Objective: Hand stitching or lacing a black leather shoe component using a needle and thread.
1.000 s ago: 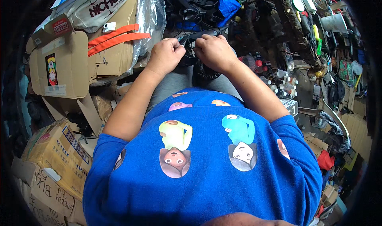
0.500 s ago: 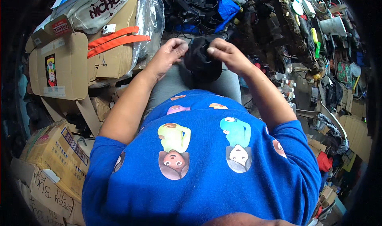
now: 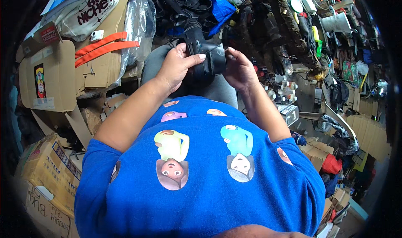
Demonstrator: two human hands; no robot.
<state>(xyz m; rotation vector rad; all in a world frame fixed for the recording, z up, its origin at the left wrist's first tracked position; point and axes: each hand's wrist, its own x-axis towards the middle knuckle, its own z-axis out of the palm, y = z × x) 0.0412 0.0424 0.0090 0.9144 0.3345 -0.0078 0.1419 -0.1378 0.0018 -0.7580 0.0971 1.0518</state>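
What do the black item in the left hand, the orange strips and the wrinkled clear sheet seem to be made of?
Black item: perhaps plastic or leather-like material; its smooth surface catches soft highlights.
Orange strips: possibly plastic or fabric; flat, mostly matte, evenly coloured.
Clear sheet: likely thin glossy plastic film; see-through, with bright glints.

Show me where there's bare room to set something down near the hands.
Bare cardboard, below the orange strips and left of the clear plastic; whether it is level, I cannot tell. A little grey trouser lap shows between the black item and the blue shirt. Crowded: black straps ahead, bottles to the right.
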